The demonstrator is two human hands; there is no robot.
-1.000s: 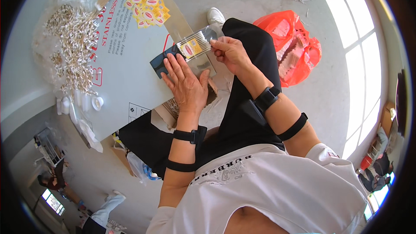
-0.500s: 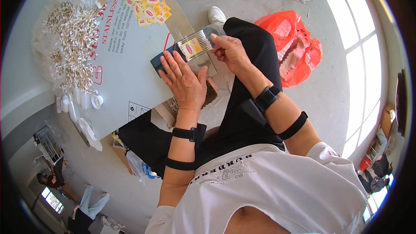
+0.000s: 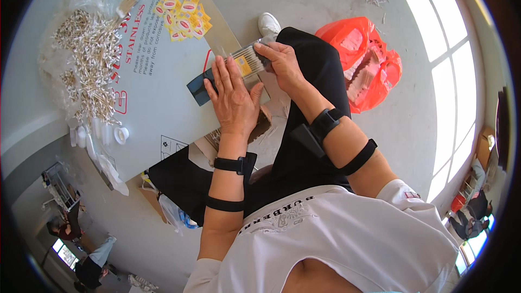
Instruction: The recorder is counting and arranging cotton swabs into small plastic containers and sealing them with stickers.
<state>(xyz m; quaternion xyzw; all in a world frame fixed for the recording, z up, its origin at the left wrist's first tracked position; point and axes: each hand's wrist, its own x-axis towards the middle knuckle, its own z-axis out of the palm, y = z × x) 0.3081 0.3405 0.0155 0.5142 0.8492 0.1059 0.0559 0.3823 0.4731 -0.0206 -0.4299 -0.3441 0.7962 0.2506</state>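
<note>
Left fingers [image 3: 223, 76] lie slightly spread against a swab packet [image 3: 248, 63]; right fingers [image 3: 267, 52] pinch its end.

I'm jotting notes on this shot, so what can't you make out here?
Head view:
- Yellow label: partly hidden by the left hand.
- Swab packet, right end: partly covered by the right hand.
- Cardboard box: middle hidden by the left wrist.
- Piled loose swabs: too small to count.

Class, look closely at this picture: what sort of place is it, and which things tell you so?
Probably a small workshop: a large heap of loose cotton swabs and many scattered yellow cards lie on a table, and a red plastic bag holds pink pieces nearby.
</note>
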